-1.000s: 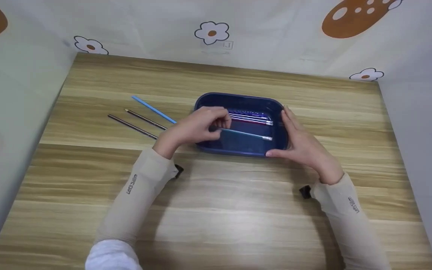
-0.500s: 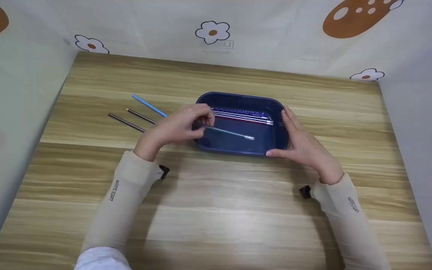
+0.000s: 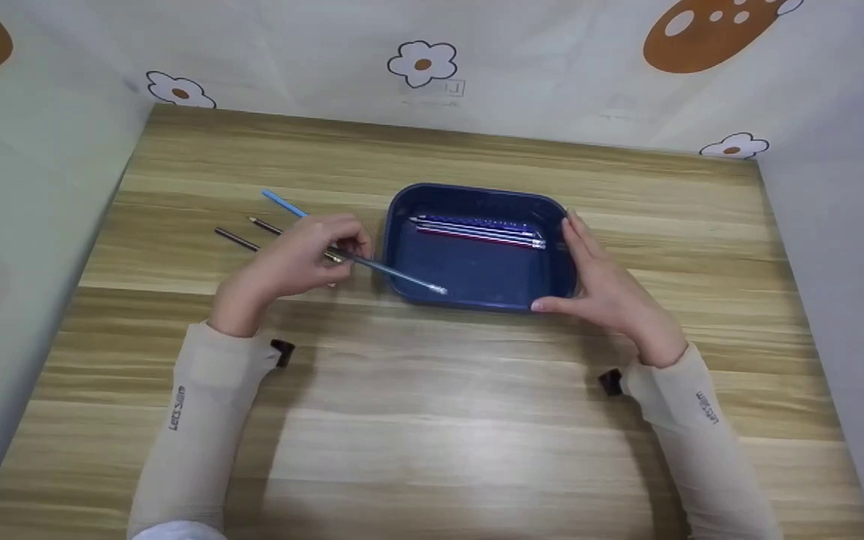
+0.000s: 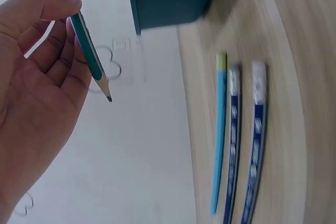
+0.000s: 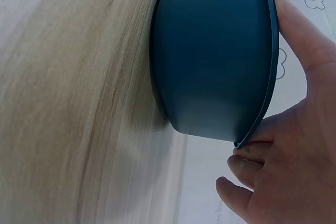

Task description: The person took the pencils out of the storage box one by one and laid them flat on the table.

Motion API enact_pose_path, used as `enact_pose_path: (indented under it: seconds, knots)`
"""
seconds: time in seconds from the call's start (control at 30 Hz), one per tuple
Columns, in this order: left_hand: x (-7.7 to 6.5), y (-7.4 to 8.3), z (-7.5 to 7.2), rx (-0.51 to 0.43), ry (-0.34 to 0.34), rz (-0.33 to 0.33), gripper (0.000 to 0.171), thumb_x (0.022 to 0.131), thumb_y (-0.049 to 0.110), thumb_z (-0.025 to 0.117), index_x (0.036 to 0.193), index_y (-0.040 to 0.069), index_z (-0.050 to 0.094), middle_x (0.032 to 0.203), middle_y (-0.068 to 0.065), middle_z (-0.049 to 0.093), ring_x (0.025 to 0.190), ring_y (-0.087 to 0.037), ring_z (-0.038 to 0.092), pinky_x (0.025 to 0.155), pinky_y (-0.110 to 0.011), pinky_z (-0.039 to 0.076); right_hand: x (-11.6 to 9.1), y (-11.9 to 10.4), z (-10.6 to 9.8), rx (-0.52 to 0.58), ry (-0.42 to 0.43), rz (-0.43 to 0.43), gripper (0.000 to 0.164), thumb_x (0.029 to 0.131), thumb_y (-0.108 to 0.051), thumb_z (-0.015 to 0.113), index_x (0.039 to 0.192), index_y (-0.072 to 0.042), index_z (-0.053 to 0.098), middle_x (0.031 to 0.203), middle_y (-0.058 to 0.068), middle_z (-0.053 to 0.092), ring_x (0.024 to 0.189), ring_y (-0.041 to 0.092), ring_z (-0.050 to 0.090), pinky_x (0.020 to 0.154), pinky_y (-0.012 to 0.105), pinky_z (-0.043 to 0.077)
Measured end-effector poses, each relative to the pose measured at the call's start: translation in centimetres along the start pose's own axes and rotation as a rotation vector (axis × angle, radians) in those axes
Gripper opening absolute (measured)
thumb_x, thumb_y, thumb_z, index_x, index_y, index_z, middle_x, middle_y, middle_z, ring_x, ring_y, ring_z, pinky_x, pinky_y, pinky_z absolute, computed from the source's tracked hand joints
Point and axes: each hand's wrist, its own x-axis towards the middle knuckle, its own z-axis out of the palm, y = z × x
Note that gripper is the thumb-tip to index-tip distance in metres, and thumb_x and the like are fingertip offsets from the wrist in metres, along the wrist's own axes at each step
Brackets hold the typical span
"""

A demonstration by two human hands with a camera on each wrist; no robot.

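Observation:
My left hand [image 3: 308, 259] pinches a teal pencil [image 4: 86, 43] between thumb and fingers. In the left wrist view its sharpened tip points down and out from the hand. The pencil's eraser end overlaps the front left rim of a dark blue plastic box [image 3: 477, 279] in the head view. My right hand [image 3: 612, 289] holds the box's right end, thumb at the front corner and fingers along the far side. Inside the box, several pencils [image 3: 477, 232] lie side by side near the back wall. Beside the box, a light blue pencil [image 4: 219, 135] lies partly behind my left hand.
Two dark patterned pencils [image 4: 256, 140] [image 4: 233, 140] lie left of the box near the light blue one, on the wood-grain table [image 3: 462, 420]. Pale walls printed with flowers [image 3: 422, 64] enclose the table at the back and sides.
My left hand has drawn the teal pencil leftward from inside the box to its left edge. My right hand and the box have stayed in place.

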Motion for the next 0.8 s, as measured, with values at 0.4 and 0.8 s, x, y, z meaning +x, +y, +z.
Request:
enact_pose_path:
  seconds: [0.4,0.8]
  knots:
    - [-4.7,-2.5,-1.5,0.069,0.028,-0.153,0.020,0.082,-0.010,0.063,0.095,0.005,0.066,0.098,-0.007,0.069,0.095,-0.022,0.064,0.087,-0.041,0.054,0.1,0.0,0.2,-0.020,0.029,-0.022,0.127,0.073,-0.060,0.080,0.159,-0.004,0.006,0.169,0.009,-0.002,0.156,0.033,0.006,0.123,0.056,0.020]
    - [-7.9,-5.3,-2.6,0.154,-0.004,-0.277,0.021,0.078,-0.012,0.064,0.094,0.002,0.066,0.099,-0.013,0.069,0.097,-0.029,0.064,0.090,-0.047,0.052,0.1,0.1,0.1,-0.011,0.014,-0.016,0.129,0.072,-0.063,0.079,0.160,-0.007,0.003,0.169,0.008,-0.004,0.156,0.032,0.005,0.122,0.057,0.020]
